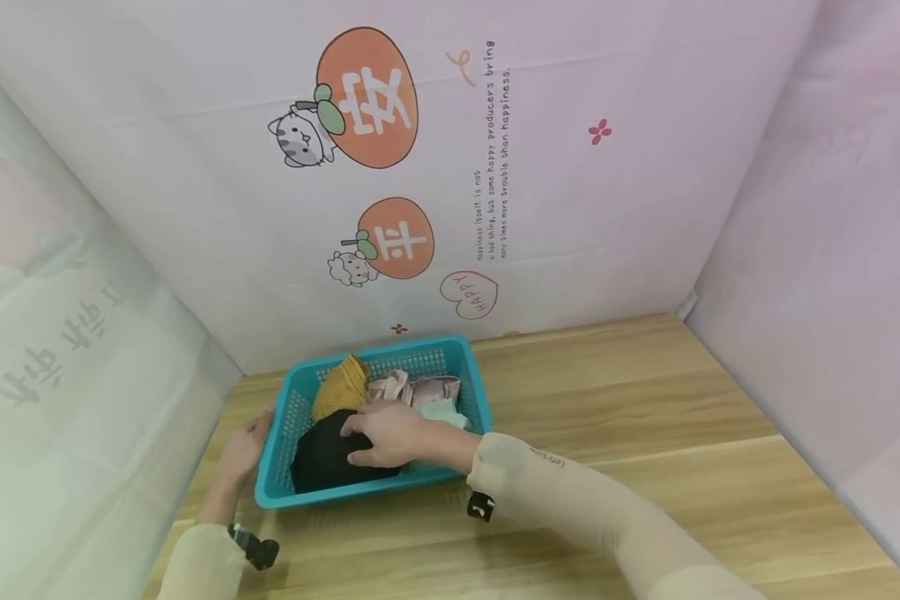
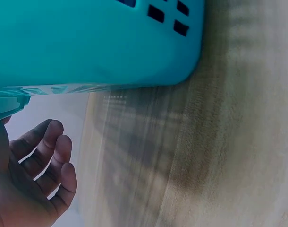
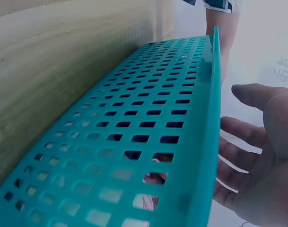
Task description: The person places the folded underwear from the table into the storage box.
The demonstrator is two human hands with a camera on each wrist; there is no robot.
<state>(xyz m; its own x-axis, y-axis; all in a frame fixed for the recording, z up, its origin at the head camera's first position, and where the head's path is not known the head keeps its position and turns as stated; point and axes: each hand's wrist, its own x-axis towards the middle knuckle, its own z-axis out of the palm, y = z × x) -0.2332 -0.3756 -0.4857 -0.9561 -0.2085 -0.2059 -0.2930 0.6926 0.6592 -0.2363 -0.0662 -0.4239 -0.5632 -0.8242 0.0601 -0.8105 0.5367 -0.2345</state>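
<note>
A teal plastic basket [image 1: 371, 492] with perforated walls stands on the table and holds several folded pieces of cloth. At the front left inside it lies a black cloth [image 1: 330, 454], with a mustard-yellow cloth [image 1: 337, 387] behind it. Pink cloth [image 1: 393, 387] and pale mint cloth [image 1: 442, 411] fill the right part. My left hand [image 1: 242, 450] is at the basket's left side, near the rim, its fingers loosely bent and apart from the wall in the left wrist view. My right hand [image 1: 390, 433] hovers over or touches the black cloth, thumb and fingers spread; contact is unclear.
The wood-grain table [image 1: 607, 400] extends to the right of the basket and in front of it. A printed white sheet [image 1: 555, 208] rises behind the table, with similar sheets at both sides. Black straps with cameras sit on both wrists.
</note>
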